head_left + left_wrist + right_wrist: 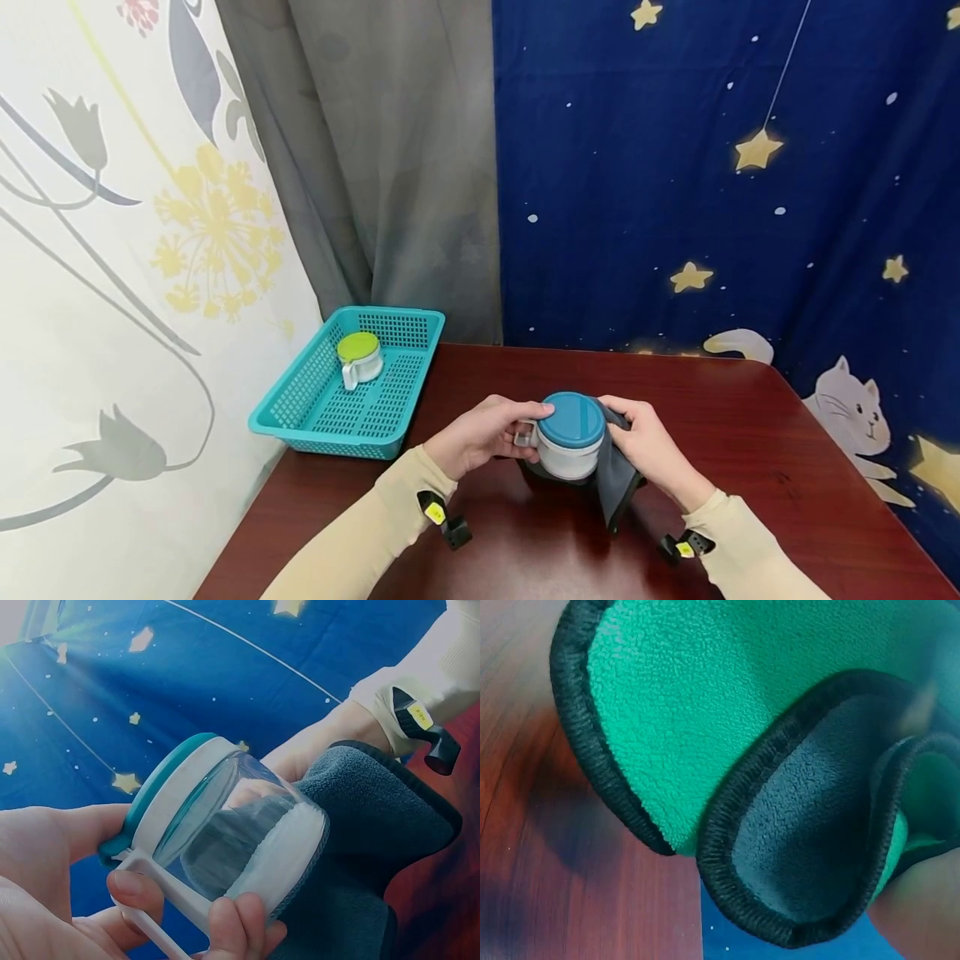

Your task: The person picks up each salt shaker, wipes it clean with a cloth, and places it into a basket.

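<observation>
A clear seasoning jar [567,458] with a blue lid [572,419] is held above the table in front of me. My left hand [483,435] grips it by its white handle [161,911], the thumb at the lid's edge. White contents show through the wall in the left wrist view, where the jar is tilted. My right hand [651,440] holds a cloth [617,485] against the jar's right side and underneath. The cloth is grey on one face and green on the other, with a black stitched edge [727,817]. It hides part of the right fingers.
A turquoise plastic basket [270,425] stands on the dark red table [480,375] at the left. Inside it sits a second jar with a lime green lid [357,345]. Curtains hang behind the table, and a patterned white cloth hangs at the left.
</observation>
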`<act>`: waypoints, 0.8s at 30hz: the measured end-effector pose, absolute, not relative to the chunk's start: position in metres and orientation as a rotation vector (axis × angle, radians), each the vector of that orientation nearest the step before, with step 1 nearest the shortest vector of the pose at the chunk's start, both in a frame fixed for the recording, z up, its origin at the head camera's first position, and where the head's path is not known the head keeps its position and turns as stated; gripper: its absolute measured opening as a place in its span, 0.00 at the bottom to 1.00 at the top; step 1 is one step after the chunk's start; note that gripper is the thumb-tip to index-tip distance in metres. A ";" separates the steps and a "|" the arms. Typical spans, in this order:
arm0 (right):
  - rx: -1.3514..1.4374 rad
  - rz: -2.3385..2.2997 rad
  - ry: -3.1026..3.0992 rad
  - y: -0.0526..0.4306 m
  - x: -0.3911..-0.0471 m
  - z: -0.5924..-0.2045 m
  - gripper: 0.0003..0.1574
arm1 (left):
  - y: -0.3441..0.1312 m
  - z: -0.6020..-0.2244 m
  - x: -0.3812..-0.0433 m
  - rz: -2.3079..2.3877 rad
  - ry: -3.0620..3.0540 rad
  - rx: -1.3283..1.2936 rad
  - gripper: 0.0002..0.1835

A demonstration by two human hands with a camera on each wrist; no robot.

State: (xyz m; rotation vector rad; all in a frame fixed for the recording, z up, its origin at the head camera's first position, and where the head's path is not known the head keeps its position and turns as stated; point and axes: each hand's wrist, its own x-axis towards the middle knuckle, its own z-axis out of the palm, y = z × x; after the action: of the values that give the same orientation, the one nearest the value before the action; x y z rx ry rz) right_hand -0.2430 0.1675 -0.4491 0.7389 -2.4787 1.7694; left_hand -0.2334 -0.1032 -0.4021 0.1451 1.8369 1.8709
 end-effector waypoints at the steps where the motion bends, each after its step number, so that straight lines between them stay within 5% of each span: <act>1: 0.737 1.770 -2.476 0.167 -0.243 -0.448 0.13 | -0.103 -0.402 -0.234 1.873 1.832 0.147 0.22; 24: 1.110 1.913 -2.247 0.174 -0.237 -0.397 0.17 | -0.099 -0.395 -0.231 1.751 1.778 0.317 0.21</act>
State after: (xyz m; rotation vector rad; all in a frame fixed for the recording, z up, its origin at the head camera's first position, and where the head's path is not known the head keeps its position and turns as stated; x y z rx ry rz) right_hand -0.2372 0.1736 -0.3969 1.1096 -2.2472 1.9131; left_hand -0.2307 -0.0986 -0.3949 0.3173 1.7781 1.7514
